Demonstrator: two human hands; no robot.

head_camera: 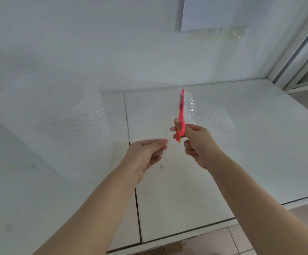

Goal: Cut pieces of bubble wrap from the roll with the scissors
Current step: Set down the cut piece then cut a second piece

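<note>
Your left hand (145, 153) sits just below the centre of the frame. Its thumb and fingers pinch the near edge of the bubble wrap (149, 111) and hold it up off the desk (250, 144). The clear sheet runs from that pinch towards the left of the frame, where it joins the roll (57, 122) — a big pale cylinder on the desk at middle left.

Your right hand (199, 144) is just right of the left and apart from it, fingers curled round the handles of the pink scissors (181, 115). The scissors point up the frame, with the blades at the right-hand edge of the held sheet. The blades look nearly together, though the edge-on view makes that hard to tell. More wrap lies crumpled just right of the blades.

In the upper right a sheet of paper (213, 13) is fixed to the white wall (76, 34), and tiled floor (241, 242) shows at lower right.
</note>
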